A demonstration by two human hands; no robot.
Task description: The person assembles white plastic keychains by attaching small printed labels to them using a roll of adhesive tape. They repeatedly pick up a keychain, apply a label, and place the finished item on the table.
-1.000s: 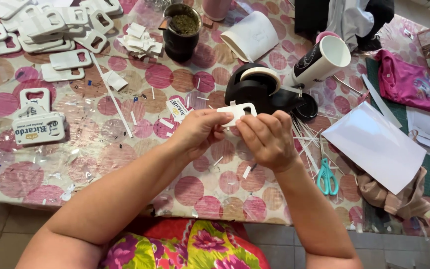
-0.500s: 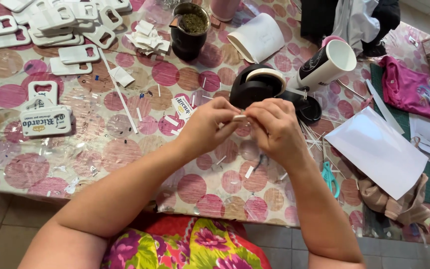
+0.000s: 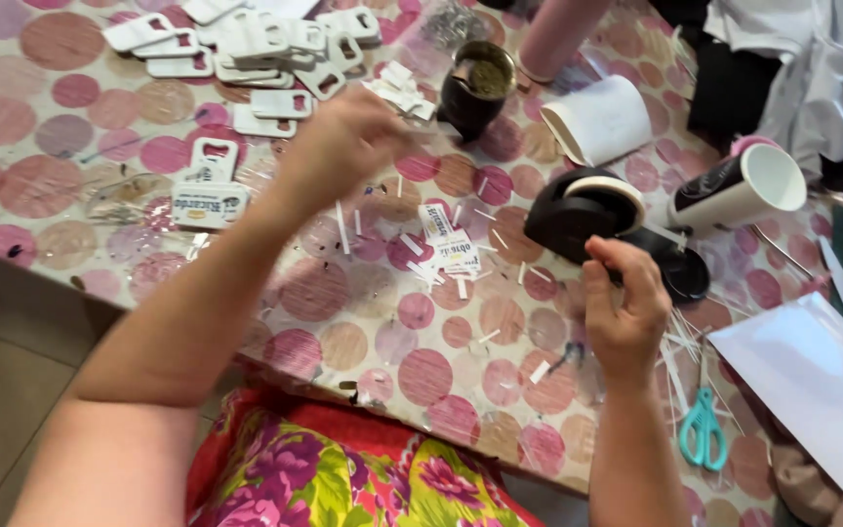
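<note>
The right hand point(image 3: 626, 312) is curling loosely beside the tape dispenser point(image 3: 582, 220) while the left hand point(image 3: 343, 141) (blurred, its grip impossible to tell) is reaching toward the far tags point(image 3: 256, 44), best taken singly.

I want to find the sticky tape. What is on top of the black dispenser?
A pale tape roll sits on top of the black dispenser. The right hand covers the dispenser's front edge, so the cutter cannot be seen.

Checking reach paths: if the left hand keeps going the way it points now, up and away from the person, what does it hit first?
Probably the small heap of white paper strips just beyond the left hand, with the black cup right behind it. The hand is blurred and its height over the table is unclear, so it might pass above.
</note>
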